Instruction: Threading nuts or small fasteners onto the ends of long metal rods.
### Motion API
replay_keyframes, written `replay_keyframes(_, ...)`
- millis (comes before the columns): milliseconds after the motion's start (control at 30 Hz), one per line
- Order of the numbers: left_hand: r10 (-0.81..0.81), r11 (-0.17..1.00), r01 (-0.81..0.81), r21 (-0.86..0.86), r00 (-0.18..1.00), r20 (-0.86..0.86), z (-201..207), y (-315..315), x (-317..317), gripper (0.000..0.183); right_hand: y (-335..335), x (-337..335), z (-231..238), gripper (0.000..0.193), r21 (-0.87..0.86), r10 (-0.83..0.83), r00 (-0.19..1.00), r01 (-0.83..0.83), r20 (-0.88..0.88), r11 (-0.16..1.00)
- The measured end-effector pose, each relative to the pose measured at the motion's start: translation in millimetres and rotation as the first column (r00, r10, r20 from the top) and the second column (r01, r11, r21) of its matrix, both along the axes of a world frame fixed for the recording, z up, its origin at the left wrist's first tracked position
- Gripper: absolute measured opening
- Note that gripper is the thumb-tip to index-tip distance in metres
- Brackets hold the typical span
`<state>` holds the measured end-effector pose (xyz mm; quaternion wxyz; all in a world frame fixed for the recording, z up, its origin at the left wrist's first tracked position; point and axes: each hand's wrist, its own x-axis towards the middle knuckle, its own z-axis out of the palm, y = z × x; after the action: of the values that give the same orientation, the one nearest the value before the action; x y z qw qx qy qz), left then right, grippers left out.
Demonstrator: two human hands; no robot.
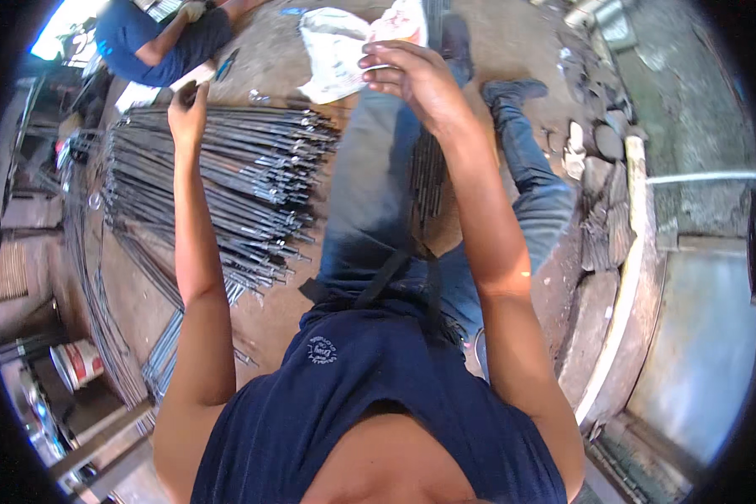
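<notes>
My left hand [188, 109] reaches over the far edge of a broad pile of dark metal rods [227, 160]. Its fingers are curled in; something dark shows between them, but I cannot make out what. My right hand [416, 80] hovers above my outstretched leg, beside a white sack [334, 50] with reddish contents or print. Its fingers stretch forward, slightly bent, and nothing shows in them. A narrower bundle of dark rods [427, 176] lies along the ground by that leg, partly covered by my right forearm.
At the far left sits another person [155, 42] in dark blue clothes, close to a blue-handled tool [227, 65]. Wood pieces and a long pale pole [634, 227] line the right side. A white and red bucket [77, 364] lies left, near long thin rods [101, 311].
</notes>
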<state>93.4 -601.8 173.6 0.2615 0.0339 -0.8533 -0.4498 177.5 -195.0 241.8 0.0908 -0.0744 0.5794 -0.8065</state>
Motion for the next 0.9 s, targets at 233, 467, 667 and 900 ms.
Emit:
replay_keyframes(233,-0.421,0.905,0.388,-0.174,0.872,-0.251,100.6,164.3,-10.6,0.036,129.9,-0.5,-83.2,0.028,-0.163,-0.353,0.905,0.396,0.238,0.904)
replay_keyframes(467,-0.591,0.788,0.578,-0.211,0.806,-0.002,59.4,306.2,-28.7,0.033,181.6,-25.9,-279.5,0.019,0.106,-0.464,0.643,0.514,0.609,0.851)
replay_keyframes(667,-0.774,0.623,0.741,-0.250,0.630,-0.063,-53.7,360.3,-28.6,0.032,166.9,23.9,-405.7,0.021,0.736,-0.622,0.521,-0.019,0.585,0.677)
replay_keyframes(900,-0.743,0.660,0.750,0.050,0.641,0.194,-104.1,344.1,-20.3,0.034,109.7,46.9,-390.1,0.036,0.923,-0.617,0.692,-0.219,0.375,0.316)
